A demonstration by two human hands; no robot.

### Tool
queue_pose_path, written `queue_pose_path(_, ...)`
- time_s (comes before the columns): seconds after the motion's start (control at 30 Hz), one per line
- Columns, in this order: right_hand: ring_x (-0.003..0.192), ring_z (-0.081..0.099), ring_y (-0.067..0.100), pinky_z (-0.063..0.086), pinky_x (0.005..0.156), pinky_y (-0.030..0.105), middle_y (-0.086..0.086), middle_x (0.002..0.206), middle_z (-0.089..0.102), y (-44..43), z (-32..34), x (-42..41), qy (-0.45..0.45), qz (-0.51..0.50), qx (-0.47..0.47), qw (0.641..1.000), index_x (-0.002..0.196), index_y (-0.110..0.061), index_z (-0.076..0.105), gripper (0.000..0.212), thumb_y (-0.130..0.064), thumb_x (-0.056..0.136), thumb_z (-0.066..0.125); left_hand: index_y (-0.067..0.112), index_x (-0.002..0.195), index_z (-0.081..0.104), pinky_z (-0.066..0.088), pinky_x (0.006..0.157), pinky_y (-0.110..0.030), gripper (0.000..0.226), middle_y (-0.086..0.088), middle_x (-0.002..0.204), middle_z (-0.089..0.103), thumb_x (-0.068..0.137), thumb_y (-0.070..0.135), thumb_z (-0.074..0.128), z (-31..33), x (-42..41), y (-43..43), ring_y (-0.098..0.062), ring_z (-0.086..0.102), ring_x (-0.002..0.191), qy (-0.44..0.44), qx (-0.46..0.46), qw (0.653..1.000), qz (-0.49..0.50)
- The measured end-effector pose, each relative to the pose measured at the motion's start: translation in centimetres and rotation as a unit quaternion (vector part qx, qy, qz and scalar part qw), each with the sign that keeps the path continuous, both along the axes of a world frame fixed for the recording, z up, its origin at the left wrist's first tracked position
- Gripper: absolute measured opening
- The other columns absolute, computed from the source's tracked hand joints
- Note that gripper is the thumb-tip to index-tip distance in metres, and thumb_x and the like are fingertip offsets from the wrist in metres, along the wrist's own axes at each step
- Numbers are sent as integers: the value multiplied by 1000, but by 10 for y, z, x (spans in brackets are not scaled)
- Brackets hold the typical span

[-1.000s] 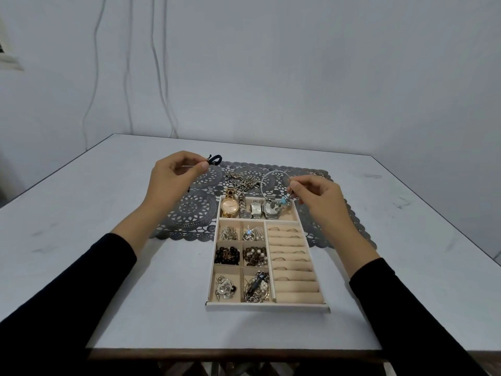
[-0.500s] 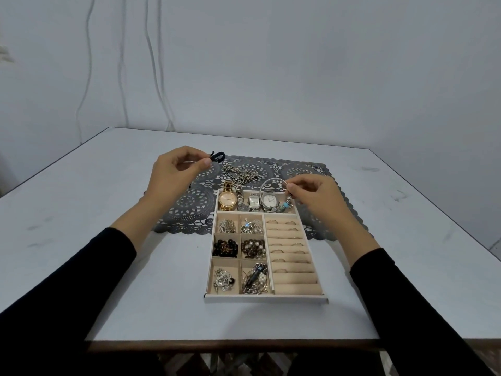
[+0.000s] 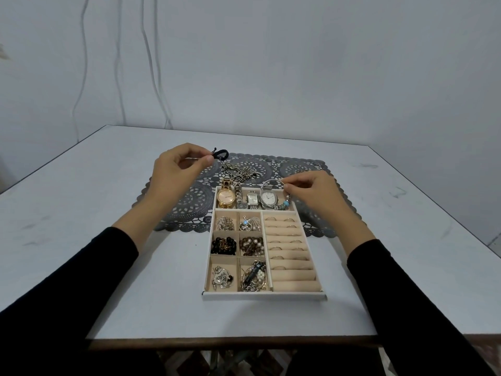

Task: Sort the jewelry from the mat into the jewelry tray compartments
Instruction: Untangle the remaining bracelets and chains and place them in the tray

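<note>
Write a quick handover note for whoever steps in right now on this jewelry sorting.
Left hand pinches a black cord loop over the mat.
Right hand pinches a silver bangle at the far compartment of the tray, beside the watches.
Done: watches and rings are in, and the six small compartments hold pieces.
Left: place the bangle and the cord, then the chain lying on the mat.

Watches (image 3: pixel 254 198) crowd the far tray (image 3: pixel 263 296) compartment; table (image 3: pixel 173 308) in front open — sleeves (image 3: pixel 81 280) flank it.
</note>
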State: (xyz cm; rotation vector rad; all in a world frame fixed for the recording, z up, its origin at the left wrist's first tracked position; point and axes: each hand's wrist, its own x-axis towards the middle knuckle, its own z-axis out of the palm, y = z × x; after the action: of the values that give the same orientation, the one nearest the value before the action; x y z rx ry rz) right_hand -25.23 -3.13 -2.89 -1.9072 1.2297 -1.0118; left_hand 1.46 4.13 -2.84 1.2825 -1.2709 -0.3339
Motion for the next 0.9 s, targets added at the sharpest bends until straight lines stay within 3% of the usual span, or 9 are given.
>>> queue_pose_path(0.13, 81, 66, 8, 47, 69, 8, 0, 88, 73, -4, -3, 6, 35, -11, -24, 999, 98, -17, 76, 16, -12, 83, 71, 14, 96, 73, 53, 77, -14, 11, 3, 91, 75, 86, 19, 74, 0, -6, 1, -9, 71, 87, -7, -6, 1000, -3)
queue_pose_path(0.4, 68, 59, -1, 44, 60, 3, -2, 81, 71, -6, -3, 8, 64, -17, -65, 996, 94, -15, 76, 15, -9, 83, 67, 12, 97, 73, 51, 74, -11, 13, 3, 93, 75, 86, 18, 74, -1, -8, 1, -5, 71, 85, -10, -2, 1000, -9)
queue_pose_path(0.63, 81, 62, 8, 52, 77, 22, -1, 89, 71, -6, -5, 11, 98, -13, -82, 992, 95, -16, 77, 17, -11, 84, 66, 13, 95, 74, 55, 81, -18, 11, -1, 94, 75, 85, 18, 74, -3, -9, 0, -13, 72, 88, -11, 4, 1000, -14)
queue_pose_path(0.9, 88, 63, 7, 49, 78, 19, -6, 95, 71, -6, -5, 1, 39, 8, -38, 998, 103, -21, 74, 17, -19, 87, 67, 16, 95, 73, 56, 83, -20, 10, 2, 94, 75, 85, 18, 74, -2, -10, 3, -10, 72, 88, -11, 7, 1000, -19)
